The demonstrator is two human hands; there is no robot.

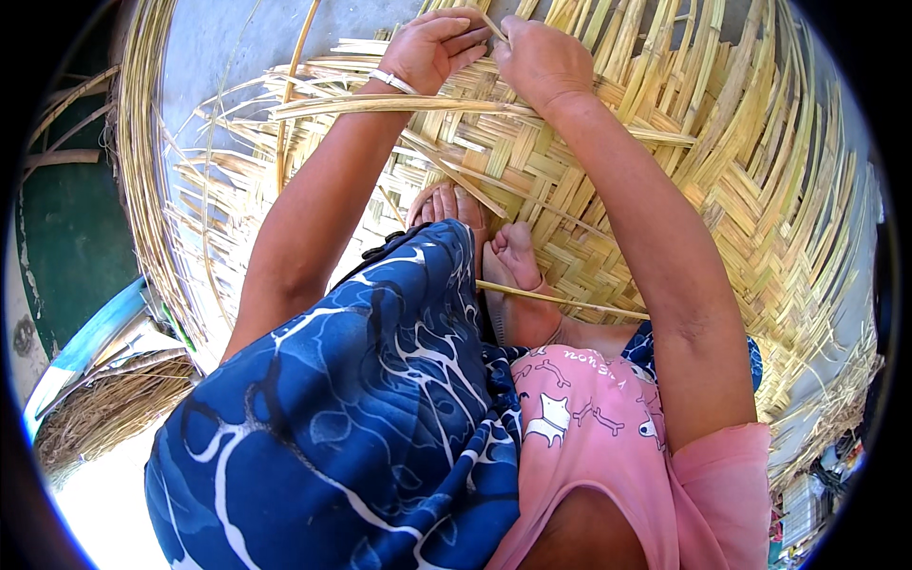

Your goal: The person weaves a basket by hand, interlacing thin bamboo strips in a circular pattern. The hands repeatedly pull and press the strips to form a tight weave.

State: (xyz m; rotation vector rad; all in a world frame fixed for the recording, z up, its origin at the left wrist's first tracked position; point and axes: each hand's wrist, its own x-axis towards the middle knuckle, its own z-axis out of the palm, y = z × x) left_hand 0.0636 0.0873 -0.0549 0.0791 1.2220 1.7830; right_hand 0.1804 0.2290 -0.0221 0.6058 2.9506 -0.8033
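Both hands meet at the far edge of the woven bamboo mat (608, 228), fingertips almost touching. The left hand (432, 47) is curled, its fingers (465, 40) bent inward and pinched on a thin bamboo strip (492, 27) that rises between the two hands. The right hand (541, 59) is closed into a loose fist just beside it, knuckles up, thumb side pressed to the same strip; whether its fingers wrap the strip fully cannot be told, since the back of the hand hides them. A pale bangle (391, 81) sits on the left wrist.

Directly under the hands lies the mat's unfinished part, where loose strips (380, 104) cross beneath the left forearm and fan out toward the left. Nearer the body from the grip, two bare feet (494, 256) rest on the weave, and one long strip (560, 302) lies across the foot on the right. Closer still are a blue patterned cloth (361, 418) over the knees and a pink shirt (608, 427). Far to the left of the hands, a bundle of spare strips (142, 190) curves along the mat's edge over grey concrete floor (237, 38)
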